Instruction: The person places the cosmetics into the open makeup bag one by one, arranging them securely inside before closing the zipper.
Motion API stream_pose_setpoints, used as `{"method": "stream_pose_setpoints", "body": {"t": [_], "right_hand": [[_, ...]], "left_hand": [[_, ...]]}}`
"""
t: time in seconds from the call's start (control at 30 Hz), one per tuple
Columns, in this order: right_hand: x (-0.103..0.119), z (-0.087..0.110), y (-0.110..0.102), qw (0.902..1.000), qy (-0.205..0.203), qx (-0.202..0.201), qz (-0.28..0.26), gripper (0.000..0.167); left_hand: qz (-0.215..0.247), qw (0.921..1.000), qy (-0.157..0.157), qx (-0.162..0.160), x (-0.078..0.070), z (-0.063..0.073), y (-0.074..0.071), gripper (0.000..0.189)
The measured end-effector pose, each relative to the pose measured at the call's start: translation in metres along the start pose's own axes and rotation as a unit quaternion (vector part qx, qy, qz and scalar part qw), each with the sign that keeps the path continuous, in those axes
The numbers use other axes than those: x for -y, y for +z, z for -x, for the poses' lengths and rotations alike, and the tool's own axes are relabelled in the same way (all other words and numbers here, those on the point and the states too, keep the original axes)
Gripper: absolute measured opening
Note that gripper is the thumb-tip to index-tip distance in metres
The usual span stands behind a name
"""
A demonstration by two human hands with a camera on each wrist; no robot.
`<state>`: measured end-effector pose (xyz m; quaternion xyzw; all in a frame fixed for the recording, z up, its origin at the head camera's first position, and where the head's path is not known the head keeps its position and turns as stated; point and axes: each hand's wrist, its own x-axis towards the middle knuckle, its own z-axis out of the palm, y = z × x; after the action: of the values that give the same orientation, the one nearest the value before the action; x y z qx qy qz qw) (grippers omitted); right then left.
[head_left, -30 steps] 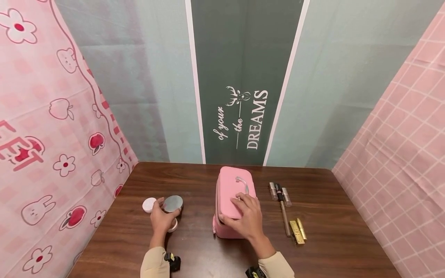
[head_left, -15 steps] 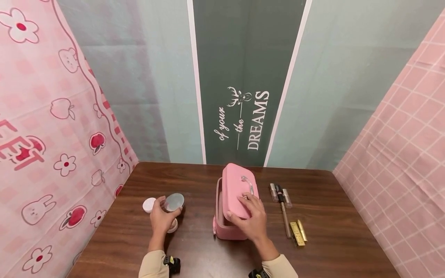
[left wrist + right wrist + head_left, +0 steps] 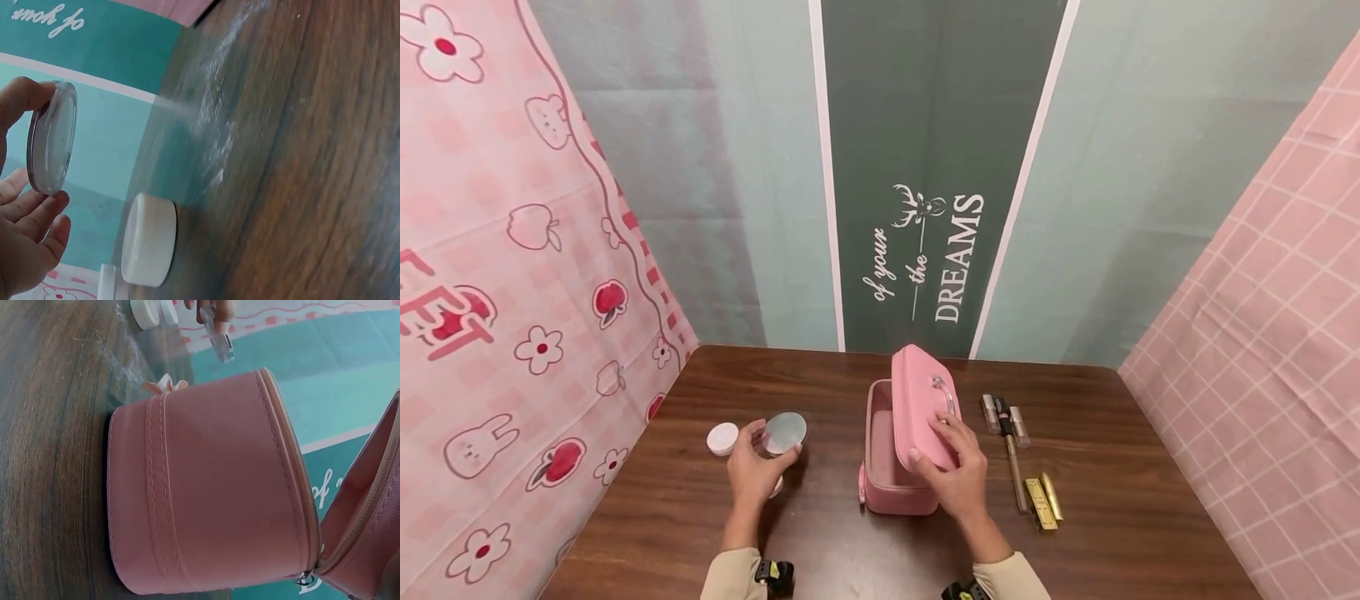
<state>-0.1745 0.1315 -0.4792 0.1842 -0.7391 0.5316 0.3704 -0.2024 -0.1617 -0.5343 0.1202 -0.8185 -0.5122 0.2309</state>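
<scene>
In the head view my left hand (image 3: 751, 473) holds a round flat compact (image 3: 786, 434) with a shiny grey face. The left wrist view has this compact (image 3: 55, 140) raised off the wood, edge between thumb and fingers. A white jar (image 3: 150, 240) stands below it, partly hidden by the hand in the head view. My right hand (image 3: 961, 479) grips the lid (image 3: 919, 408) of a pink cosmetic case (image 3: 901, 501), thumb at the near edge. The lid is tilted up to the right, baring the inside. The right wrist view shows the case body (image 3: 231, 481) upright.
Another white round jar (image 3: 722, 439) stands left of my left hand. Right of the case lie two small clear-capped tubes (image 3: 1019, 427), a long brown-and-black stick (image 3: 1015, 471), a gold rectangular case (image 3: 1042, 504) and a gold tube (image 3: 1051, 497). A cloth backdrop rises behind the table (image 3: 820, 550).
The case lid has swung up and right from closed, my right hand moving with it. My left hand has shifted slightly right with the compact.
</scene>
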Motion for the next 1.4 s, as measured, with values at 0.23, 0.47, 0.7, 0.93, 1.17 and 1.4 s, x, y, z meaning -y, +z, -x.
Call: {"method": "stream_pose_setpoints", "body": {"t": [0.23,0.47,0.7,0.93,1.17,1.4], "right_hand": [[0.024,-0.006,-0.010,0.9984,0.029,0.005,-0.049,0.044],[0.019,-0.008,-0.016,0.9925,0.057,0.006,-0.108,0.041],[0.020,-0.010,-0.024,0.9884,0.073,0.011,-0.133,0.038],[0.026,-0.017,-0.038,0.9844,0.135,0.004,-0.113,0.039],[0.013,-0.018,-0.050,0.9780,0.191,-0.025,-0.082,0.040],[0.020,-0.025,-0.062,0.9722,0.233,-0.024,-0.016,0.034]], "left_hand": [[-0.009,0.9998,0.014,-0.008,-0.010,0.006,0.003,0.069],[-0.007,0.9991,0.040,-0.011,-0.026,0.007,0.005,0.069],[-0.030,0.9965,0.077,-0.004,-0.037,0.012,0.013,0.070],[-0.016,0.9939,0.109,-0.007,-0.044,0.017,0.024,0.072],[0.023,0.9905,0.135,-0.008,-0.051,0.020,0.030,0.070],[0.031,0.9906,0.133,0.002,-0.059,0.022,0.034,0.070]]}}
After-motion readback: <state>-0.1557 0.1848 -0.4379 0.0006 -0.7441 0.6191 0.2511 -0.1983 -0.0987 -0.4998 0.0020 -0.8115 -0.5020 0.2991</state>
